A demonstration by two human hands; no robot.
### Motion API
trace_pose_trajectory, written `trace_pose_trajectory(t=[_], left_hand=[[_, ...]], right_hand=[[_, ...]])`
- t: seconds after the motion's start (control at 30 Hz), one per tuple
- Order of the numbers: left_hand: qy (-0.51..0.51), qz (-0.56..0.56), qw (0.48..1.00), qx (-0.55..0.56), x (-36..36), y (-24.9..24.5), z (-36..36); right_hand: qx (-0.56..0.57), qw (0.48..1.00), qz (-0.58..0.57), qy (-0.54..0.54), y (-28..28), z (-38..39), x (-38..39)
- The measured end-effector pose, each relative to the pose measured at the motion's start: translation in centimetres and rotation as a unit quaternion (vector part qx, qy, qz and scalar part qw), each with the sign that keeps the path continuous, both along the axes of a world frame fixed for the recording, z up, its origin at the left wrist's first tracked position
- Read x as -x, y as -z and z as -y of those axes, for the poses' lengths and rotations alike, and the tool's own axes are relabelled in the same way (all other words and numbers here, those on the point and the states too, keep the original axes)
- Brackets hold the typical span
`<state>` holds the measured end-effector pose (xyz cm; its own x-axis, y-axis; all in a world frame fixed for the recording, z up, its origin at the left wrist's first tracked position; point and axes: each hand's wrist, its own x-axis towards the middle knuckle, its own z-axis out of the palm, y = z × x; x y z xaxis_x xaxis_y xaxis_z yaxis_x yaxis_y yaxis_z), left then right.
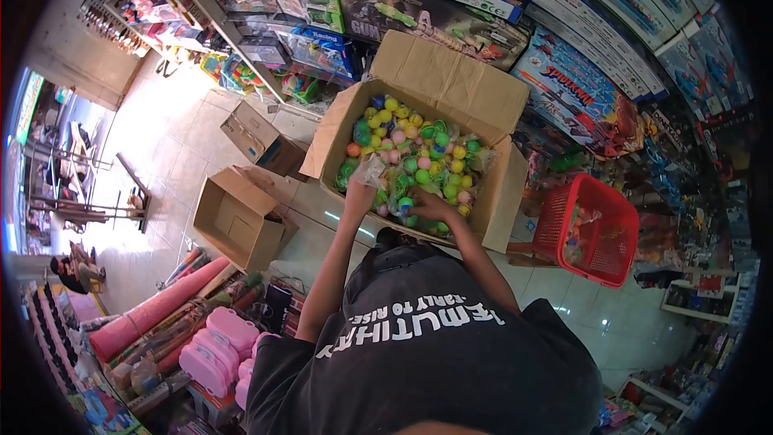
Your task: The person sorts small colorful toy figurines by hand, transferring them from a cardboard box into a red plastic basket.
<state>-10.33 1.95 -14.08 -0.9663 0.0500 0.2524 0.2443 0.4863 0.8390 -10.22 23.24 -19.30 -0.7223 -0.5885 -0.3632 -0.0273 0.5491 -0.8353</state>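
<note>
A large open cardboard box (pixel 515 185) in front of me holds many small colourful balls (pixel 424 163), mostly yellow, green and pink, some in clear plastic. My left hand (pixel 359 195) is over the box's near left part, closed on a crumpled clear plastic bag (pixel 369 171). Whether anything is inside that bag is hard to make out. Just to the right, my right hand (pixel 432 206) reaches down among the balls near the front wall. Its fingers are bent around a small green-and-blue ball (pixel 405 205), and the fingertips are partly hidden.
A red plastic basket (pixel 600 262) with some items in it stands right of the box. Two smaller cardboard boxes (pixel 233 225) sit on the tiled floor at left. Boxed toys (pixel 435 20) are stacked behind. Pink cases (pixel 217 354) and long rolls (pixel 161 314) lie at lower left.
</note>
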Motion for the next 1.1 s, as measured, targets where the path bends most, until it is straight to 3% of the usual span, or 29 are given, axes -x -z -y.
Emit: trace_pose_trajectory(t=[0.2, 0.27, 0.4, 0.43, 0.47, 0.53, 0.57, 0.77, 0.9, 1.1], left_hand=[[0.044, 0.08, 0.995, -0.05, 0.1, -0.9, -0.5], [0.062, 0.022, 0.996, -0.055, 0.3, -0.2, -0.4], [0.06, 0.128, 0.986, -0.093, 0.7, -1.5, -1.3], [0.059, 0.188, 0.96, -0.199, 0.0, -1.5, -2.1], [0.067, 0.19, 0.959, -0.2, -0.7, -1.7, -2.8], [0.075, 0.39, 0.858, -0.325, -2.0, -4.6, -4.5], [0.105, 0.399, 0.834, -0.367, -2.5, -3.3, -5.2], [0.199, 0.392, 0.758, -0.482, -5.7, -6.5, -11.0], [0.264, 0.368, 0.756, -0.473, -6.5, -5.8, -14.2], [0.254, 0.39, 0.777, -0.424, -9.4, -6.4, -20.2]], right_hand=[[0.062, 0.971, 0.176, 0.152, -4.7, -2.1, -2.4], [0.121, 0.96, 0.14, 0.21, -5.6, -2.4, -3.8], [0.274, 0.905, 0.124, 0.299, -8.8, -2.6, -5.6], [0.322, 0.888, 0.108, 0.31, -8.9, -2.6, -6.0], [0.32, 0.886, 0.104, 0.317, -9.5, -2.9, -6.3], [0.318, 0.855, 0.119, 0.392, -11.7, -3.0, -6.8], [0.33, 0.843, 0.081, 0.417, -12.2, -2.8, -6.8], [0.316, 0.843, -0.016, 0.436, -11.6, -5.4, -8.6], [0.259, 0.849, -0.083, 0.453, -12.0, -8.1, -10.8], [0.286, 0.856, -0.061, 0.426, -13.9, -14.4, -15.2]])
